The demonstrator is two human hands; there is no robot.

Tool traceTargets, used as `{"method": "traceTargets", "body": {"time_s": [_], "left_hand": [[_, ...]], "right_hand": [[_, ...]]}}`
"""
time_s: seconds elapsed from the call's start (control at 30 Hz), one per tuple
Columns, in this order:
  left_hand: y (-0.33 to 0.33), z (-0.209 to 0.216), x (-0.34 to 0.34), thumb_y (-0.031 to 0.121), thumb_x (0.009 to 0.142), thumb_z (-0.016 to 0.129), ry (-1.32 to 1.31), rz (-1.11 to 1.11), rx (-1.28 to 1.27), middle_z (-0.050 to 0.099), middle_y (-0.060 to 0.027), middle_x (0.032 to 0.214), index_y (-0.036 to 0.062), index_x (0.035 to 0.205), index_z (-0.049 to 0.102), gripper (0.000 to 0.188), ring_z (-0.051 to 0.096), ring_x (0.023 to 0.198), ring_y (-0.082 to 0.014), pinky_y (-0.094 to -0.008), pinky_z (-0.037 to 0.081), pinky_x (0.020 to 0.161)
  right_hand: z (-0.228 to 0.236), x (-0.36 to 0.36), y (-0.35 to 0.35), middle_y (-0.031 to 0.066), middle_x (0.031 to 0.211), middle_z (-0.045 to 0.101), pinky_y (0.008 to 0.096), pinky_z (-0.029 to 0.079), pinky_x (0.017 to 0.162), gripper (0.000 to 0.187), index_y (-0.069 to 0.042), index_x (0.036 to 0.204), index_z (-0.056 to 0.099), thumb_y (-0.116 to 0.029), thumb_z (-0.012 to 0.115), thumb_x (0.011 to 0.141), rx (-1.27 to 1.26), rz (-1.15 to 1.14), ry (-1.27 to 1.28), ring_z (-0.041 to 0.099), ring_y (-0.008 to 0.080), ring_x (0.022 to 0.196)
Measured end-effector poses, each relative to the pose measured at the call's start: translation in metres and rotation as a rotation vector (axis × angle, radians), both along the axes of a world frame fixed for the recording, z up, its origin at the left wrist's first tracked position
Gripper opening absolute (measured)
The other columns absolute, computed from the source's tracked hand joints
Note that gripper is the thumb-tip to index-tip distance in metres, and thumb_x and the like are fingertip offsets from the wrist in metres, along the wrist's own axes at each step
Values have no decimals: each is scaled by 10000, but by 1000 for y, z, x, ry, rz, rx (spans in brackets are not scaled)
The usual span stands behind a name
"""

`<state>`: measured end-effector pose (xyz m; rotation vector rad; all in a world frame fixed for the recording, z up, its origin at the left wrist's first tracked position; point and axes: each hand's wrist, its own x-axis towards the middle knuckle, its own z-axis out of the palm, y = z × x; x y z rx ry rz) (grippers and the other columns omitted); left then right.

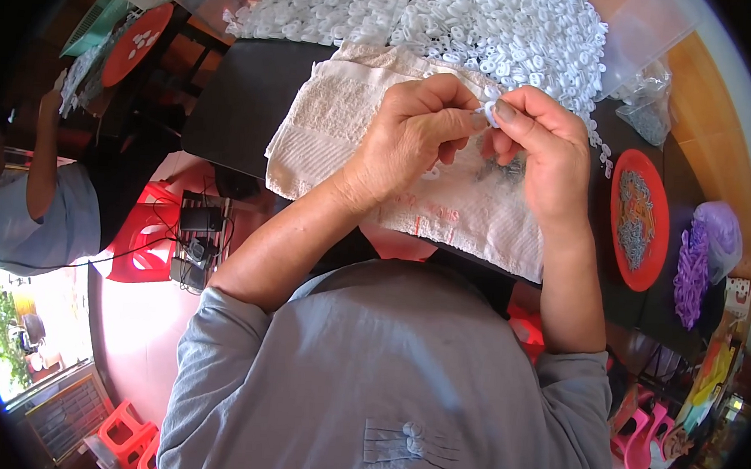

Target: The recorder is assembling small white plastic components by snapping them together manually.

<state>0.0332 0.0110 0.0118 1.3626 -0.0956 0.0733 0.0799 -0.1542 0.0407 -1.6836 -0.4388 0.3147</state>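
Over the beige towel, my two hands meet at a small white plastic piece. My left hand pinches it from one side between thumb and curled fingers. From the other side my right hand presses it with the thumb, its fingers bent beneath. Just beyond my hands lies a large heap of similar small white oval pieces. Some small grey bits rest on the towel, partly hidden behind my right hand.
To the right stands a red oval plate of small grey metal parts. Beside it are a purple bundle and a clear bag. A co-worker is at the left, near another red plate and a red stool.
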Motion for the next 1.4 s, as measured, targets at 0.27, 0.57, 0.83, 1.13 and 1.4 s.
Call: {"method": "traceTargets", "body": {"time_s": [0.27,0.57,0.83,1.13,1.4], "left_hand": [[-4,-2,2,150,916,634,9,26,8,574,-15,654,-3,902,622,154,524,547,-68,-201,368,431],[-2,1,2,143,926,628,75,-2,-86,593,-27,679,-8,909,616,153,539,546,-77,-202,368,420],[-3,-5,3,131,931,616,40,7,-52,590,-17,704,-12,919,611,144,531,550,-70,-199,365,430],[-6,-10,4,116,926,621,21,55,-32,581,3,704,-2,929,610,118,518,543,-51,-193,354,418],[-5,-6,4,123,920,629,88,52,-42,581,-6,687,-3,910,616,127,518,533,-55,-196,356,413]], "right_hand": [[-5,2,0,0,668,576,212,402,575,197,-31,854,652,-222,617,888,98,-67,5,549,85,616],[-5,1,1,19,675,569,217,391,571,177,16,889,634,-149,581,923,74,-64,-35,551,98,626],[-7,-3,7,13,673,567,215,389,572,177,4,886,636,-164,594,922,80,-71,-41,545,94,613],[-17,-8,14,6,672,567,215,391,571,169,-7,876,634,-165,599,923,136,-130,-44,555,90,613],[-9,-1,6,1,675,572,214,392,569,172,-15,874,640,-177,602,922,46,-114,-1,550,86,610]]}}
